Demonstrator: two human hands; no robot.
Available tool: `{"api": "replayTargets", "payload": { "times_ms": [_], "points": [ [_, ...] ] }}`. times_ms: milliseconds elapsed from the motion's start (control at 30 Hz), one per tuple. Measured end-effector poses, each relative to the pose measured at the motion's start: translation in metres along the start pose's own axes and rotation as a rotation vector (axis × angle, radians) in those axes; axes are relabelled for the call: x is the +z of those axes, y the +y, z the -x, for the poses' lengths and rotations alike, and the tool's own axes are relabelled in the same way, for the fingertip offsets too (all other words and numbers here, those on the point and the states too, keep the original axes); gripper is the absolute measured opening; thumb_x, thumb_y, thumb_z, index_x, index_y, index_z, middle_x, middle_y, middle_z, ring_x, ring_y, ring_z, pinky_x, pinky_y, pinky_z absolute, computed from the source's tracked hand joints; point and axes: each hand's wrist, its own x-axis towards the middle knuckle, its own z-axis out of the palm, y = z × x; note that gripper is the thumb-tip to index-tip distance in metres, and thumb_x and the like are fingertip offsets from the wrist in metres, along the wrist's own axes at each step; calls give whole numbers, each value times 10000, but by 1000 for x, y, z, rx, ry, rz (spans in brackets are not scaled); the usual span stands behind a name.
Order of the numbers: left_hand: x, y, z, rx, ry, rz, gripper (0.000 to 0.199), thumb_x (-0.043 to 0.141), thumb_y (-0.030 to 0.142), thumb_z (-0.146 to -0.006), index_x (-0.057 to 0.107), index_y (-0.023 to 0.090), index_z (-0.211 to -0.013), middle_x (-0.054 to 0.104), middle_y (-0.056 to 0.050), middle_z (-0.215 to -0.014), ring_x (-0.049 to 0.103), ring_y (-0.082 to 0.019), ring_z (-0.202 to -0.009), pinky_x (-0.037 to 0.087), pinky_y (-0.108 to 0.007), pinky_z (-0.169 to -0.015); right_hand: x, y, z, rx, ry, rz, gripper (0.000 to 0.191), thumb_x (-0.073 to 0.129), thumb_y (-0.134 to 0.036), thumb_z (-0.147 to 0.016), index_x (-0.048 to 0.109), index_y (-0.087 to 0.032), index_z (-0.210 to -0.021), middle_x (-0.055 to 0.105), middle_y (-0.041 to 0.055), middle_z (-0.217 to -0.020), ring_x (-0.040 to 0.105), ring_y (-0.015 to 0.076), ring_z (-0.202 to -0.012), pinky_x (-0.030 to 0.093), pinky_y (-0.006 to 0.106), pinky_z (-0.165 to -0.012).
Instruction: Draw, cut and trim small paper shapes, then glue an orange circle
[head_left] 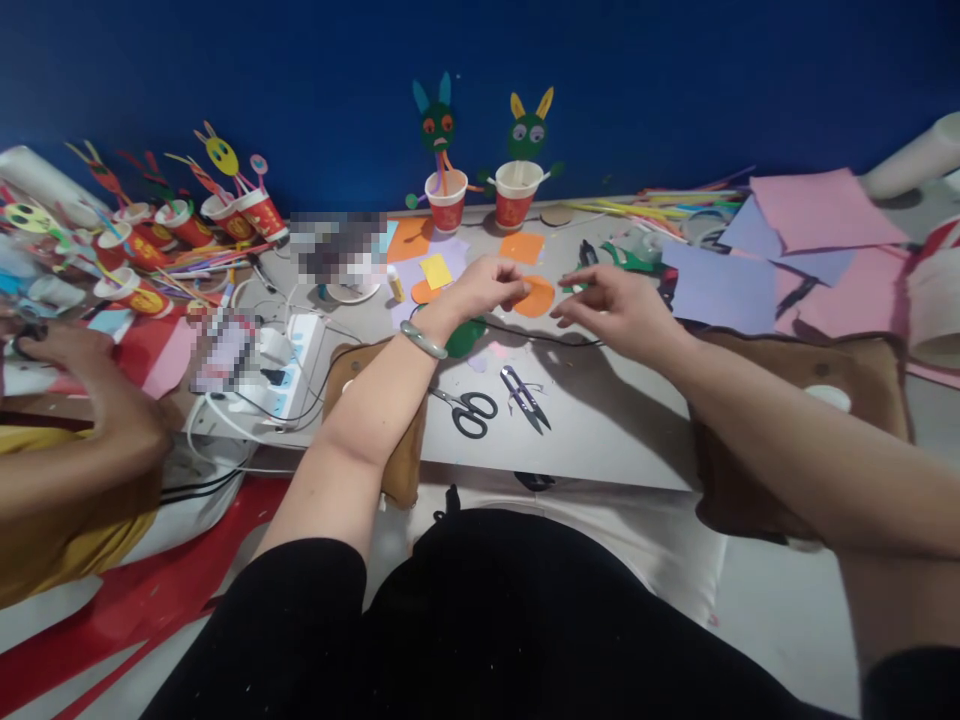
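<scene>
My left hand [491, 285], below a greenish bangle [424, 340], is closed with its fingertips pressed together. Whatever it pinches, if anything, is too small to make out. My right hand [615, 305] is held above the table to the right, thumb and fingers apart. Between the two hands lies a round orange paper piece [537, 297]. A green paper piece [466, 338] shows partly under my left wrist. Nearer to me are black-handled scissors [472, 412] and a pair of thread snips [527, 400].
Two red paper cups [448, 205] with paper creature heads stand at the back. Coloured paper sheets [720, 285] are piled right. A power strip [300, 365] with cables lies left. Beside it a co-worker's hand [75, 350] holds scissors. Brown cushions [795, 450] hang over the table's front edge.
</scene>
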Motion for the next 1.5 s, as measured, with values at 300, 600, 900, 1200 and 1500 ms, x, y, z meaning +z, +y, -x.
{"api": "replayTargets", "payload": {
  "times_ms": [300, 600, 900, 1200, 1500],
  "points": [
    [-7, -8, -12, 61, 278, 70, 258, 590, -22, -906, 547, 187, -762, 570, 69, -644, 555, -57, -565, 461, -212, -628, 9, 40, 90, -525, -483, 492, 616, 435, -510, -1105, 490, -231, -1651, 508, 127, -1696, 453, 316, -1599, 327, 620, -1330],
    [-3, -20, -16, 96, 259, 33, 247, 579, -11, -881, 543, 194, -748, 568, 56, -643, 561, -73, -577, 452, -232, -629, 20, 48, 41, -384, -440, 544, 636, 421, -494, -1093, 498, -197, -1650, 493, 145, -1701, 396, 339, -1629, 203, 652, -1362],
    [-9, -23, -17, 85, 250, 3, 205, 590, 49, -874, 549, 218, -765, 591, 40, -640, 576, -96, -626, 466, -238, -662, 25, 29, 37, -400, -423, 403, 492, 474, -239, -1031, 669, -233, -1483, 661, 117, -1561, 579, 306, -1500, 411, 622, -1287],
    [-6, -11, -9, 90, 266, 3, 227, 584, 4, -878, 543, 204, -779, 582, 47, -637, 568, -81, -600, 468, -216, -648, -35, 5, 108, -220, -647, 329, 484, 528, -223, -993, 737, -225, -1430, 660, 109, -1557, 668, 334, -1408, 599, 523, -1144],
    [-1, -13, -10, 83, 237, 17, 247, 574, -6, -874, 510, 211, -774, 552, 66, -617, 560, -78, -594, 458, -223, -657, -7, -3, 103, -280, -420, 334, 455, 501, -348, -1054, 712, -250, -1445, 686, 110, -1530, 638, 315, -1444, 520, 538, -1236]
  ]
}}
